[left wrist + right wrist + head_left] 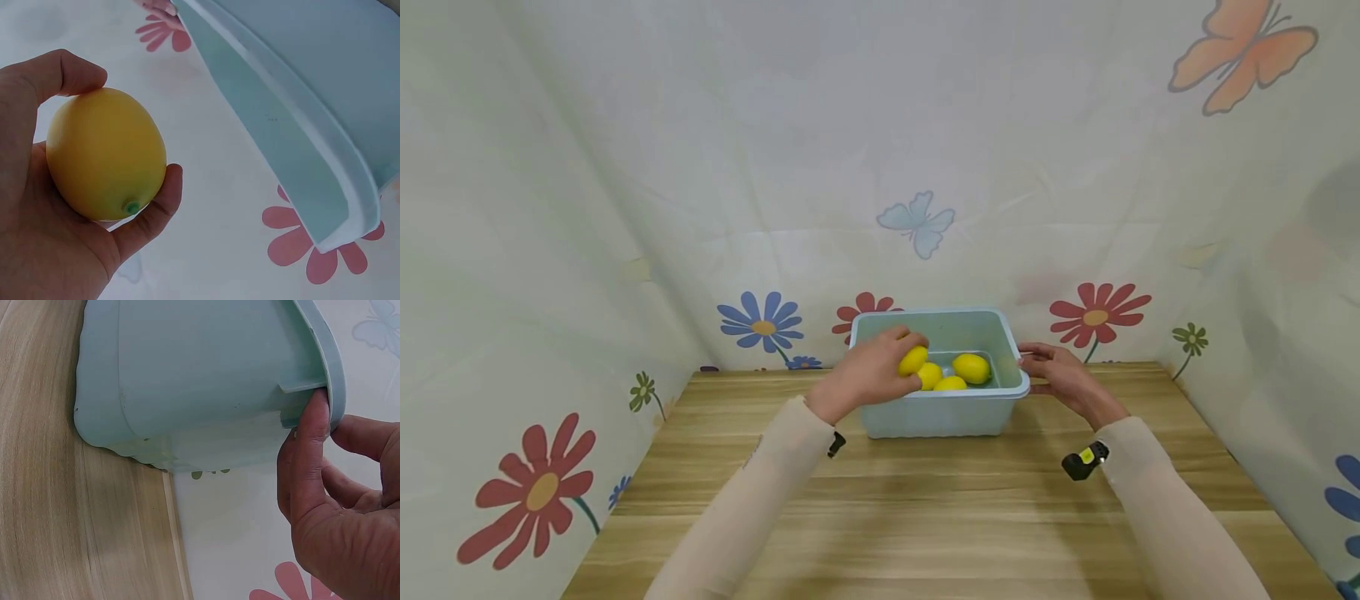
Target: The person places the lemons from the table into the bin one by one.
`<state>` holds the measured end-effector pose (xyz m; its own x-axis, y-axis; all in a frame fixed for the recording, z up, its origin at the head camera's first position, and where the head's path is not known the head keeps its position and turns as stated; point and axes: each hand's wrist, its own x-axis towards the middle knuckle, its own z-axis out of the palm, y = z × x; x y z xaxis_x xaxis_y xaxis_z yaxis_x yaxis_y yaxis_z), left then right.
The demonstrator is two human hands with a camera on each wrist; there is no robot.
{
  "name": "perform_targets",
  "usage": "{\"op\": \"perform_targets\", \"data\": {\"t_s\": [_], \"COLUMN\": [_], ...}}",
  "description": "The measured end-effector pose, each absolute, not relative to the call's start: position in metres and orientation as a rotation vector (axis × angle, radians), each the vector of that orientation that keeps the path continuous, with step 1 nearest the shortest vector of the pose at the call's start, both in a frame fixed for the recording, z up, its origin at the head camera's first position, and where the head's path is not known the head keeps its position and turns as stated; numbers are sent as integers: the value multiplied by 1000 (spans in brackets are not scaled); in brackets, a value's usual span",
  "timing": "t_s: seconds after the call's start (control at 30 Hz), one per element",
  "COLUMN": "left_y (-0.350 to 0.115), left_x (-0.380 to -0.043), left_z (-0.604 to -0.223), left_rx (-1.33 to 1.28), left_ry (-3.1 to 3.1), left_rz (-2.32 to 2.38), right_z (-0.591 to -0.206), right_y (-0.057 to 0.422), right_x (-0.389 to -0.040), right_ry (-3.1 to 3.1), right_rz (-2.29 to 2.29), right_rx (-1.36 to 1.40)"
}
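A light blue plastic bin (936, 417) stands on the wooden table, with several yellow lemons (972, 368) inside. My left hand (872, 367) grips one lemon (106, 153) between thumb and fingers; in the head view it is over the bin's left side. In the left wrist view that lemon shows a green tip, and the bin's rim (294, 119) is apart from it. At the bin's right end, my right hand (1063, 379) pinches the rim (336, 375), fingertips tucked under the lip and thumb against the other side.
The wooden table (910, 517) reaches toward me in front of the bin. Behind and at both sides hangs a pale curtain (760, 167) printed with flowers and butterflies, close to the bin's back. A black band with a small device (1084, 460) sits on the right wrist.
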<state>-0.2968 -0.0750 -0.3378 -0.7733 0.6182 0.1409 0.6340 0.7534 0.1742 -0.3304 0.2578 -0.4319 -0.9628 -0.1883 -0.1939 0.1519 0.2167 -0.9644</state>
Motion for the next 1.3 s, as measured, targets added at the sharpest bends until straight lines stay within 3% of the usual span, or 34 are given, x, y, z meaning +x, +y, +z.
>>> {"op": "perform_targets", "data": {"t_s": [0.57,1.3], "left_y": [-73,-72], "left_x": [-335,-392], "left_z": [-322,-329], "left_rx": [-915,-763], "left_ry": [-2936,-3083], "left_rz": [-384,-515], "right_z": [-432,-435], "right_y": [258,260], "right_x": [-334,-334], "right_ry": [2227,2204], "right_rz": [-1794,-1822], "right_rx": [-31,-40]}}
